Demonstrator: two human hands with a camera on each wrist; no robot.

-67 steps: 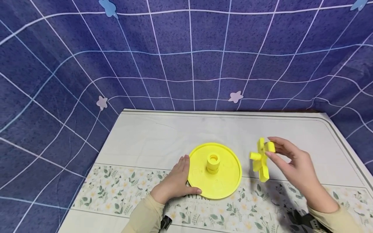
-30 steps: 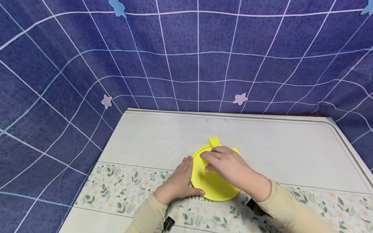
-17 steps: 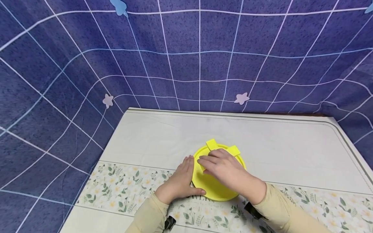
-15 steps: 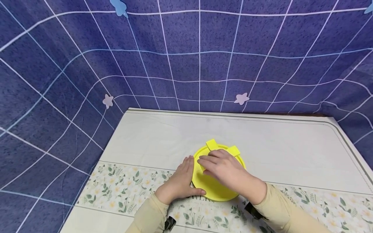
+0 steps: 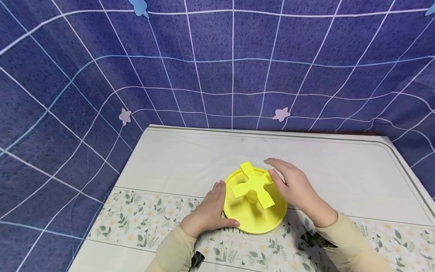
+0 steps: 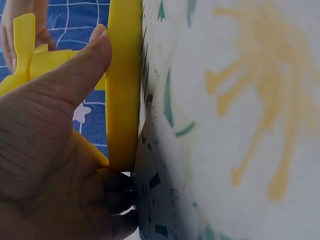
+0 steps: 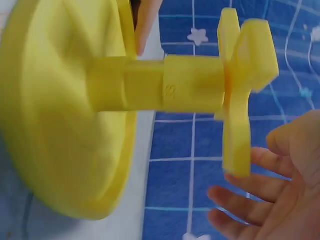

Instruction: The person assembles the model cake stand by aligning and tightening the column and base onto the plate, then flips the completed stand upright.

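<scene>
While thumb-spread left hand (image 5: 208, 212) touches disc (image 5: 246, 219), right hand (image 5: 296, 185) curves near cross (image 5: 255, 183).

Your counter (image 5: 343, 173) wore a pale cover, with a yellow round base (image 5: 244, 219) resting on it.
In front of you, a band of flowers and green leaves (image 5: 136, 219) ran across the otherwise white cover, whose far right corner was rounded. The yellow round base straddled that band and the white stretch beyond, with printed lettering (image 5: 236, 231) partly showing at its near rim.
</scene>
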